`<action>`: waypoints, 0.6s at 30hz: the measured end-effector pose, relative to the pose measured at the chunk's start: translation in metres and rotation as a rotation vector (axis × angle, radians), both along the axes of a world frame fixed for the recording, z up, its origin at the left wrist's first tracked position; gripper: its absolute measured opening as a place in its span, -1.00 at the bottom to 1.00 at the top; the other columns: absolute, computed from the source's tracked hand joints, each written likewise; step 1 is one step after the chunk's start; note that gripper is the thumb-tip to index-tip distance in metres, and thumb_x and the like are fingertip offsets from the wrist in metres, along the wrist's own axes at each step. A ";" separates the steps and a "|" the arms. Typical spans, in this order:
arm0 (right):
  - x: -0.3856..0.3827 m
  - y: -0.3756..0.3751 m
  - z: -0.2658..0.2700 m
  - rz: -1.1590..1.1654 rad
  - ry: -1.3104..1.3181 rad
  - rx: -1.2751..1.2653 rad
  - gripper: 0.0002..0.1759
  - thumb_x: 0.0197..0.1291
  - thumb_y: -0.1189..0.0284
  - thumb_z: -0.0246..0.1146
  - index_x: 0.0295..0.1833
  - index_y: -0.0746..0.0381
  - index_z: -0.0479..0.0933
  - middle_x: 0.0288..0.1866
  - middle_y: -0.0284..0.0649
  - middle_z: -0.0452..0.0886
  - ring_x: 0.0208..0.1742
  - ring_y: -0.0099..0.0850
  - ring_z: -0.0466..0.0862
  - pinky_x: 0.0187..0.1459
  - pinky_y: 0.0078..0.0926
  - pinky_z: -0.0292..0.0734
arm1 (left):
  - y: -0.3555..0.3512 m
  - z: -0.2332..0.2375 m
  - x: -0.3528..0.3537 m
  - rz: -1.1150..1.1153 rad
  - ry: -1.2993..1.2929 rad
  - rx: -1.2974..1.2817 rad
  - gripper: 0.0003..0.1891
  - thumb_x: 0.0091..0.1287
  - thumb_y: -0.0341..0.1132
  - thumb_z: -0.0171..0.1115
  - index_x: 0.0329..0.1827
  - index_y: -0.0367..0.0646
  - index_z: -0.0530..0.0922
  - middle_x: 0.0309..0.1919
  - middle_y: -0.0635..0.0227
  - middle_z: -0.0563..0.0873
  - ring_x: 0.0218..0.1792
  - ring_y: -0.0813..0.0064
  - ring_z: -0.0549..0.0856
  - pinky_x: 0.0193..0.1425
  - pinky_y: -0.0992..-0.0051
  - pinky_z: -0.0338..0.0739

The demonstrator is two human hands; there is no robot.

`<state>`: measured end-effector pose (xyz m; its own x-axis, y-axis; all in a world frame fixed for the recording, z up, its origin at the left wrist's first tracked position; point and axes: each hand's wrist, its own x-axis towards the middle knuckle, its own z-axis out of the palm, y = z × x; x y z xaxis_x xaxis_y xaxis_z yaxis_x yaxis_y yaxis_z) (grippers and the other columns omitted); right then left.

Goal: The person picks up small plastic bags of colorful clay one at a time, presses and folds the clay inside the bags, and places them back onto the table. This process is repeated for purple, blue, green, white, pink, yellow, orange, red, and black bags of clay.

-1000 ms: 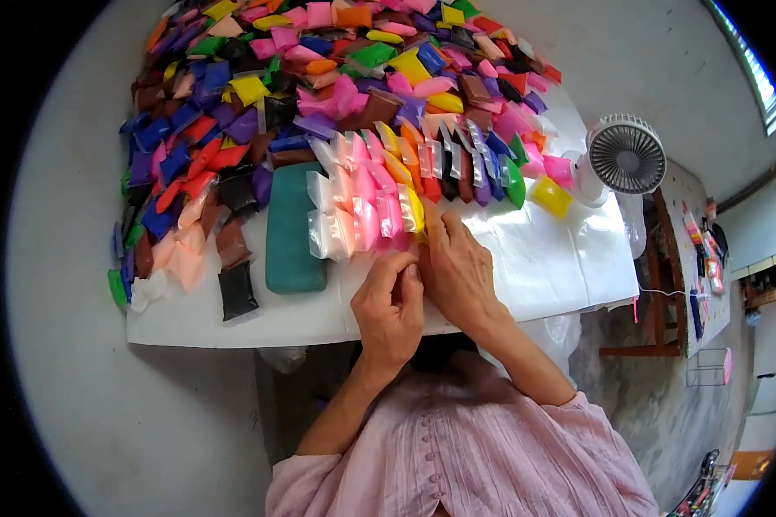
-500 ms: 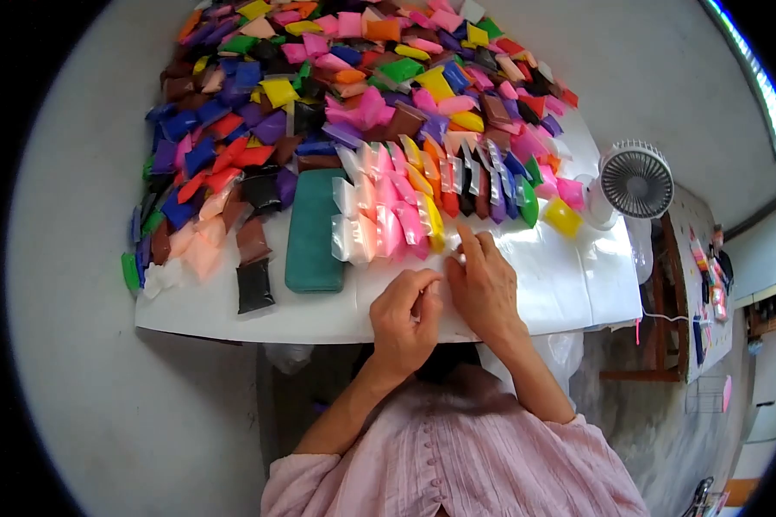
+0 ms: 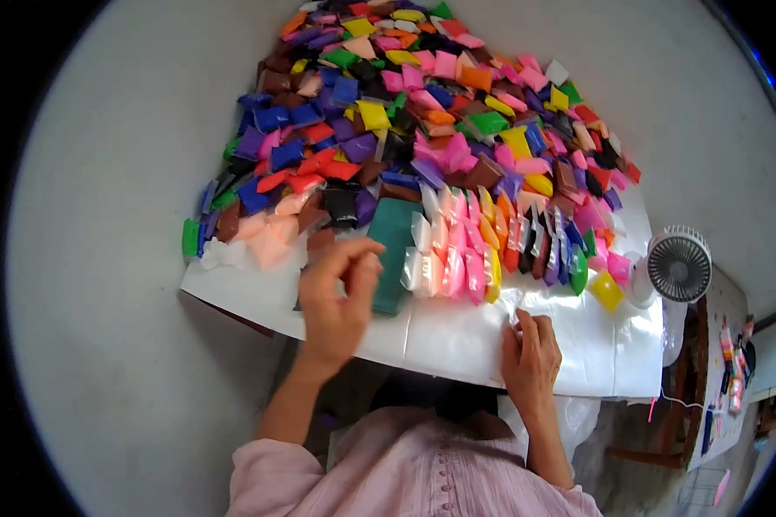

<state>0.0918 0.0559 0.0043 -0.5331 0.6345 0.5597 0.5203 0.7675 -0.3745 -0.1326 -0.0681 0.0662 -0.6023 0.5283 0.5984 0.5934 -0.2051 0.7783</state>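
Over the white table's front part, my left hand [image 3: 332, 302] is raised beside the teal case [image 3: 392, 258], fingers loosely curled, with a gap between thumb and forefinger and nothing visible in it. My right hand [image 3: 533, 358] is low at the front of the white table sheet [image 3: 453, 336], thumb and fingers drawn together; whatever is between them is too small to make out. Right of the case, packets lie in rows by colour: white packets [image 3: 412, 270], pink packets [image 3: 474, 276], a yellow packet [image 3: 492, 274], then orange, red, black, brown, purple, blue and a green packet [image 3: 579, 271].
A large heap of mixed coloured packets [image 3: 444, 65] spreads over the back and left. At the right stand a small white fan [image 3: 679, 264] and, before it, a yellow packet [image 3: 607, 292]. A second table [image 3: 717, 362] with items is at the far right.
My left hand has moved left and up, away from my right hand, to beside the teal case. The whole view has shifted, so the table appears farther right and lower.
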 end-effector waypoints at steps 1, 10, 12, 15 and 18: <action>0.002 0.001 -0.001 0.003 -0.009 -0.015 -0.67 0.11 0.59 0.28 0.03 0.32 0.50 -0.22 -0.08 0.52 -0.26 -0.17 0.61 -0.29 -0.29 0.54 | 0.002 0.005 -0.013 0.011 -0.074 0.023 -0.88 0.35 -0.52 0.11 -0.14 -0.26 0.60 -0.43 0.46 0.58 -0.46 0.72 0.49 -0.40 0.69 0.37; 0.002 0.000 -0.002 0.020 -0.007 -0.022 -0.69 0.12 0.58 0.26 0.02 0.35 0.50 -0.21 -0.05 0.52 -0.23 -0.12 0.60 -0.29 -0.26 0.54 | 0.032 0.030 -0.182 0.160 -0.097 -0.085 -0.84 0.34 -0.47 0.09 -0.17 -0.29 0.64 -0.44 0.41 0.65 -0.48 0.72 0.52 -0.43 0.67 0.37; 0.002 -0.002 -0.001 0.023 -0.010 -0.008 -0.69 0.12 0.58 0.25 0.01 0.36 0.50 -0.22 -0.05 0.52 -0.24 -0.12 0.60 -0.30 -0.26 0.54 | 0.048 0.028 -0.199 0.192 -0.069 -0.120 -0.83 0.32 -0.46 0.09 -0.16 -0.30 0.64 -0.45 0.39 0.65 -0.49 0.68 0.53 -0.43 0.64 0.39; 0.002 -0.003 0.001 0.022 0.000 0.055 -0.71 0.12 0.58 0.25 -0.01 0.37 0.51 -0.27 -0.06 0.52 -0.29 -0.14 0.59 -0.35 -0.27 0.53 | 0.072 0.022 -0.218 0.225 0.011 -0.167 -0.81 0.30 -0.44 0.10 -0.14 -0.34 0.63 -0.46 0.28 0.68 -0.49 0.57 0.59 -0.42 0.54 0.46; 0.002 -0.003 0.001 0.022 0.017 0.081 -0.74 0.12 0.58 0.26 -0.04 0.36 0.53 -0.30 -0.07 0.52 -0.33 -0.15 0.59 -0.38 -0.27 0.52 | 0.095 0.013 -0.230 0.183 0.022 -0.233 -0.80 0.30 -0.44 0.11 -0.14 -0.35 0.63 -0.45 0.23 0.69 -0.46 0.54 0.62 -0.38 0.49 0.49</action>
<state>0.0942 0.0527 0.0048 -0.5365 0.5749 0.6178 0.4972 0.8069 -0.3190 -0.3624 0.0267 0.0791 -0.6884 0.5368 0.4877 0.6213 0.0896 0.7784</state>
